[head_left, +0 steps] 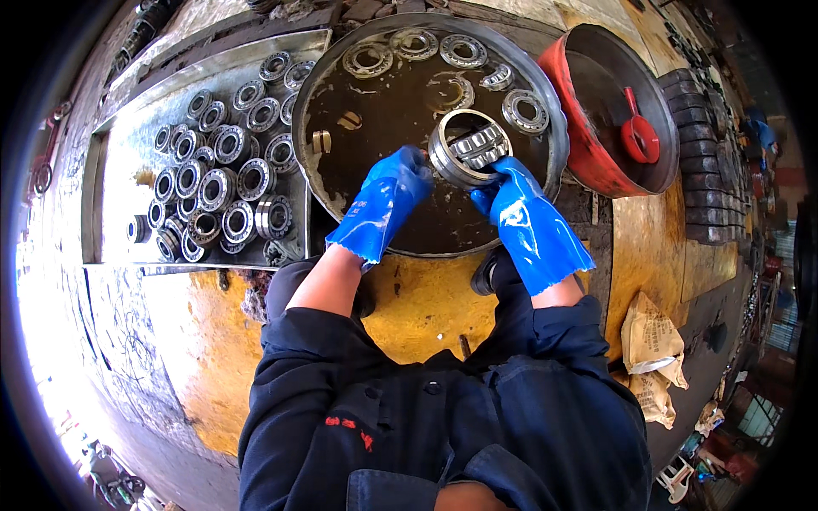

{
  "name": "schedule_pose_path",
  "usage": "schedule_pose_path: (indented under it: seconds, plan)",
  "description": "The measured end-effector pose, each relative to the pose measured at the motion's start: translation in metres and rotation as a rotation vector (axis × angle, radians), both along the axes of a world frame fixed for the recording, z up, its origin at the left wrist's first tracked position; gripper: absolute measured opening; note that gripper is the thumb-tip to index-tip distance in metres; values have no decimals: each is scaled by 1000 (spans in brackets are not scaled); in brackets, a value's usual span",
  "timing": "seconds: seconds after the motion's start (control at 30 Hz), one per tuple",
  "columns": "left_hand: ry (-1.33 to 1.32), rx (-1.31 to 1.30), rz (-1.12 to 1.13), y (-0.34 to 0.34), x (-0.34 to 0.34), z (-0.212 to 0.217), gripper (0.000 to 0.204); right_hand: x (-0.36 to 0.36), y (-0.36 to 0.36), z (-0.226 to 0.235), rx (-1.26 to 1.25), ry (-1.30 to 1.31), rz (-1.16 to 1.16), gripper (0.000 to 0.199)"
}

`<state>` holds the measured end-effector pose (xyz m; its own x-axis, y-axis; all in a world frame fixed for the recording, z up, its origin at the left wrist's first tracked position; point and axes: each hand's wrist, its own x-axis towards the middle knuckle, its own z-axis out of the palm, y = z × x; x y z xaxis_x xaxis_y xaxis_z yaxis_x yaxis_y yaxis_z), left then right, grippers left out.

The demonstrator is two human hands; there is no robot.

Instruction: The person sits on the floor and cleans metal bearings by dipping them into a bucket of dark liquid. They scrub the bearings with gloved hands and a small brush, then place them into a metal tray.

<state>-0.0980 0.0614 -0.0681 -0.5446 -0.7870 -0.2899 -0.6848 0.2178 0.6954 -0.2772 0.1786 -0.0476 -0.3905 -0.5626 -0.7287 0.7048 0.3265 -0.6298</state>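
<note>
My right hand (513, 209), in a long blue rubber glove, grips a large roller bearing (440, 155) by its right side. The bearing is held above a round metal basin (300, 140) of dark brown liquid. Its inner part, with shiny rollers (481, 146), sits tilted inside the outer ring. Just left of the bearing, my left hand (396, 186), gloved in blue too, is closed; what its fingers hold, if anything, is hidden. Several bearings, among them one ring-shaped bearing (525, 111), lie partly in the liquid along the far and right sides.
A metal tray (128, 196) at the left holds many bearings (216, 189). Right of the basin stands a red tub (569, 128) with a red ladle (639, 140) in it. Dark stacked parts (703, 162) and brown paper bags (652, 341) lie farther right.
</note>
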Motion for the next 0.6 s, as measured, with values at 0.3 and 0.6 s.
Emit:
schedule_pose_path:
  seconds: [0.3,0.6]
  plan:
    - [585,931,206,-10,16,41,42,11,13,29,-39,325,218,30]
    - [617,982,60,0,14,18,39,-2,10,39,28,533,672,43]
